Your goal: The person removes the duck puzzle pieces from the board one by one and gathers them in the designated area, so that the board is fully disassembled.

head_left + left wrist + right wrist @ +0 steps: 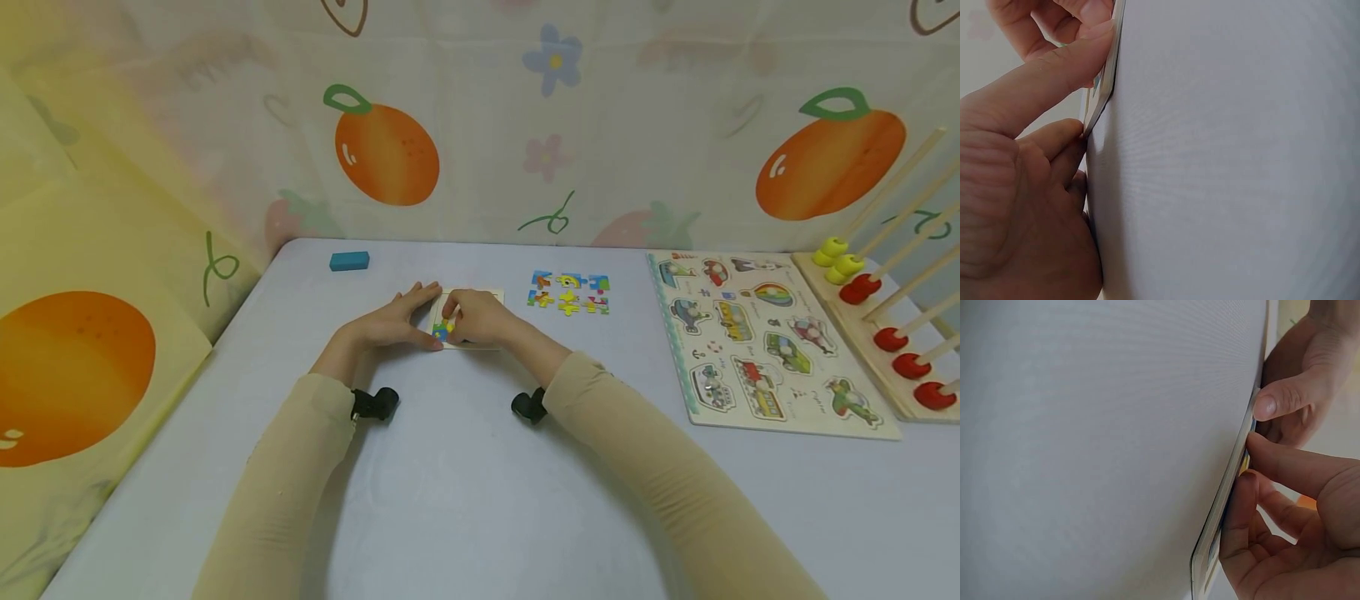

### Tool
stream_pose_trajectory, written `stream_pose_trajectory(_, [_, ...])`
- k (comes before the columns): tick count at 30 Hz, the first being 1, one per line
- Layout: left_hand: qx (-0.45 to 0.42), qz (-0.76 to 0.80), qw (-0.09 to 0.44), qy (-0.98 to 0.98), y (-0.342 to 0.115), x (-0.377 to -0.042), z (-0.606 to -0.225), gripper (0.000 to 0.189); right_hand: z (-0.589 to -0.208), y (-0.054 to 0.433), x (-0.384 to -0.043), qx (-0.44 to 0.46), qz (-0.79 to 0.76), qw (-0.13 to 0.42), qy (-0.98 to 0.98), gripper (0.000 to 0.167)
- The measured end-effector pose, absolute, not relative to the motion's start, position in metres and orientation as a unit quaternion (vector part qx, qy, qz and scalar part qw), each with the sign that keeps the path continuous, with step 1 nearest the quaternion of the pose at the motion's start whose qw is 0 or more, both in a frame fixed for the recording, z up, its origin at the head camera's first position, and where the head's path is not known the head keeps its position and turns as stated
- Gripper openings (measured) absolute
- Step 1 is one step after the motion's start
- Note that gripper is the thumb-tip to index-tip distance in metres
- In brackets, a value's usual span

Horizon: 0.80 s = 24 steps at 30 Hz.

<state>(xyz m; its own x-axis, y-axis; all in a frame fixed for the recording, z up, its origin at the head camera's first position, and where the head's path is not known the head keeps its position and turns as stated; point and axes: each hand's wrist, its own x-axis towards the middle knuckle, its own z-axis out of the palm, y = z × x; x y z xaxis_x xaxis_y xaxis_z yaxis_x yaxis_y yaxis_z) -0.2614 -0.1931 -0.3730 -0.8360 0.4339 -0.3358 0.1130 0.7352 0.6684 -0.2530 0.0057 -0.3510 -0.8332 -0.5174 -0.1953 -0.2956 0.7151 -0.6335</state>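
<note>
Head: the puzzle tray (498, 295) lies left of the loose jigsaw pieces (567, 302). Left wrist: the left hand (1022, 187), fingers extended, touches its edge; slackening could let it slide. Right wrist: the right hand (1310, 562) pinches a yellow piece (1245, 464); skewed pressing could jam it.

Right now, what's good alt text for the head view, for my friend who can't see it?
A left hand lies against a puzzle board on a white table while the right hand curls over a yellow piece. Loose puzzle pieces, a picture board and a bead rack are to the right, a blue block back left.
</note>
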Motion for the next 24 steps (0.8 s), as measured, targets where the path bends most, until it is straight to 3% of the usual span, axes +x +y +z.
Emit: stream_pose_trajectory(24, [0.157,0.328,0.239,0.900,-0.1928,-0.2611,-0.3720,0.100,-0.3490,0.0036,-0.2481,-0.232,-0.282,0.169,0.916,0.037])
